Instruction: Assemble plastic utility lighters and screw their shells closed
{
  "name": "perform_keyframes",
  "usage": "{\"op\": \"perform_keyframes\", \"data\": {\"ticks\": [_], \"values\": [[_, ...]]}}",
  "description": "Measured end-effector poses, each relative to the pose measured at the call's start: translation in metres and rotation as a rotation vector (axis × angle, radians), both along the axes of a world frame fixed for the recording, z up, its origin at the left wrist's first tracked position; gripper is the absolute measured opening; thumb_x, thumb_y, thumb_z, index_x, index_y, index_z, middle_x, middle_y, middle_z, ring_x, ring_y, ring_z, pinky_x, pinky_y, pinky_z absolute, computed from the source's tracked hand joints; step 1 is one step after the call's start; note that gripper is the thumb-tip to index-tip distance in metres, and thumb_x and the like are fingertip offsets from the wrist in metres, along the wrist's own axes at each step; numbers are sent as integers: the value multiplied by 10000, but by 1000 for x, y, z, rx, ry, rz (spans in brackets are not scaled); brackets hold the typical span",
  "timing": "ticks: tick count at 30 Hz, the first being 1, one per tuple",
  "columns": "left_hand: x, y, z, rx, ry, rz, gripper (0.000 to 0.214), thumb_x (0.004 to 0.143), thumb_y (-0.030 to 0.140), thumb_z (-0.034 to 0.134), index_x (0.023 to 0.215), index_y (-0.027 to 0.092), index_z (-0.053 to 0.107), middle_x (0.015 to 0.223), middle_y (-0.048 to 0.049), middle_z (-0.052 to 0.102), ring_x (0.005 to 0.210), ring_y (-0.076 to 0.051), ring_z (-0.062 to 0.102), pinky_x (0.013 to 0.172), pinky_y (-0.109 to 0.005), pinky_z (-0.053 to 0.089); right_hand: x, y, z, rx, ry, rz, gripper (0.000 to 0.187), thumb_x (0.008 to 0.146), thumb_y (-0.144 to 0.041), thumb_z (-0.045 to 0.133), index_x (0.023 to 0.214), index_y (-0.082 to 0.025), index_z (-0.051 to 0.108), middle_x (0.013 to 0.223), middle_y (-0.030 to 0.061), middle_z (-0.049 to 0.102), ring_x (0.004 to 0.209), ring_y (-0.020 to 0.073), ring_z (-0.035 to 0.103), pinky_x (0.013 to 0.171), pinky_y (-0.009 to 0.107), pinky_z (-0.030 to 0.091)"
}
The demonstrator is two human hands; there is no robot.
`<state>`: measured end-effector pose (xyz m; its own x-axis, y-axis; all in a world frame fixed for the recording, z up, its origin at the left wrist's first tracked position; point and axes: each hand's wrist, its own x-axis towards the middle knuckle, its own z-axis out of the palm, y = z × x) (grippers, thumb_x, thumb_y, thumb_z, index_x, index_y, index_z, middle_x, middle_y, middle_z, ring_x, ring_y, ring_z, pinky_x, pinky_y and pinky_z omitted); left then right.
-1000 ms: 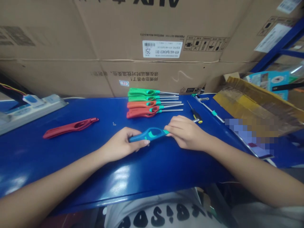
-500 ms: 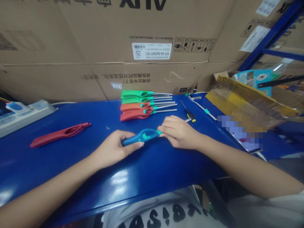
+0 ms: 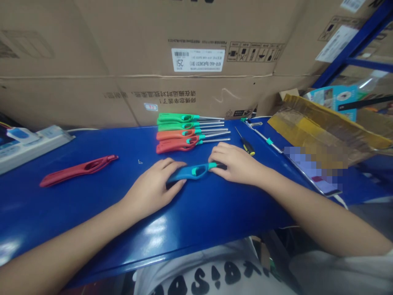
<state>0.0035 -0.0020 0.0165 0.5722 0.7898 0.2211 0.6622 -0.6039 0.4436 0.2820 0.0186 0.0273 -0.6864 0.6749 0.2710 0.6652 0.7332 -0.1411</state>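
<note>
A blue long-neck lighter with a green trigger and collar lies lengthwise between my hands, low over the blue table. My left hand grips the rear of its handle between thumb and fingers. At the front, my right hand is closed around the lighter's neck just past the green collar; the metal tube is mostly hidden by those fingers. Behind it, side by side, lie red lighters, an orange lighter and green lighters, tubes pointing right.
To the left rest a red lighter shell, small screws and a white power strip. A black-and-yellow screwdriver, a lighter tube assembly and a phone are on the right. A large cardboard box walls the back.
The blue lighter has shifted slightly to the right and turned, its trigger opening now facing differently. My left hand has followed it rightward. The view has tilted down slightly.
</note>
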Motion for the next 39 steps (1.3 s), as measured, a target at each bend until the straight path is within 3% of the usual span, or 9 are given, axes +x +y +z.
{"op": "perform_keyframes", "data": {"ticks": [9, 11, 15, 18, 23, 30, 34, 37, 39], "values": [[-9, 8, 0, 80, 93, -18, 347, 946, 427, 602, 1201, 208, 686, 1159, -98, 669, 1056, -291, 625, 924, -461, 548, 21, 2, 22, -189, -107, -54, 220, 928, -404, 675, 909, -185, 693, 965, 69, 681, 956, 230, 608, 854, 366, 468], [-10, 8, 0, 82, 93, -21, 353, 946, 429, 601, 1202, 202, 687, 1166, -99, 671, 1063, -292, 633, 928, -460, 552, 26, 3, 25, -155, -88, -203, 199, 960, -372, 623, 944, -191, 705, 1005, 80, 691, 975, 244, 635, 851, 381, 483], [-9, 6, 2, 78, 72, -32, 349, 944, 402, 596, 1210, 193, 685, 1176, -103, 674, 1073, -285, 648, 940, -440, 561, 37, 9, 27, -33, -123, -697, 231, 971, -315, 551, 1089, -176, 693, 1166, 167, 651, 1116, 347, 624, 808, 433, 511], [-9, 4, 3, 78, 59, -57, 331, 960, 364, 569, 1207, 176, 682, 1172, -112, 674, 1072, -278, 647, 962, -437, 557, 43, 14, 29, -117, -246, -892, 375, 954, -393, 558, 1248, -165, 608, 1303, 232, 587, 1192, 419, 586, 788, 481, 521], [-9, 4, 0, 89, 64, -93, 336, 988, 279, 515, 1269, 151, 647, 1194, -131, 643, 1096, -285, 604, 988, -473, 542, 42, 20, 27, -333, -350, -987, 362, 973, -379, 475, 1248, -168, 581, 1203, 231, 677, 1091, 391, 665, 795, 494, 523], [-9, 2, -7, 63, 48, -107, 342, 1004, 234, 515, 1323, 155, 612, 1139, -114, 606, 1040, -257, 579, 951, -431, 541, 41, 22, 32, -325, -317, -1049, 439, 952, -304, 405, 1320, -114, 550, 1209, 245, 687, 1108, 388, 668, 844, 480, 521], [-5, -3, -6, 46, 47, -123, 351, 1006, 244, 526, 1332, 145, 609, 1125, -116, 594, 1027, -256, 567, 941, -432, 535, 45, 23, 35, -87, 89, -1053, 518, 935, -350, 466, 1418, -164, 490, 1118, 192, 719, 986, 345, 693, 814, 454, 526], [1, -6, -6, 35, 40, -138, 361, 1002, 278, 543, 1324, 131, 614, 1119, -122, 595, 1026, -260, 565, 949, -445, 526, 36, 24, 37, 118, 673, -798, 336, 863, -338, 614, 1172, -212, 655, 1032, 107, 724, 854, 246, 683, 740, 359, 527], [4, -6, -8, 31, 18, -163, 374, 997, 318, 562, 1316, 130, 618, 1116, -121, 600, 1025, -259, 568, 959, -444, 520, 22, 21, 37, 121, 962, -586, 204, 847, -345, 673, 1009, -223, 693, 864, 52, 698, 691, 174, 632, 615, 297, 490]]}}
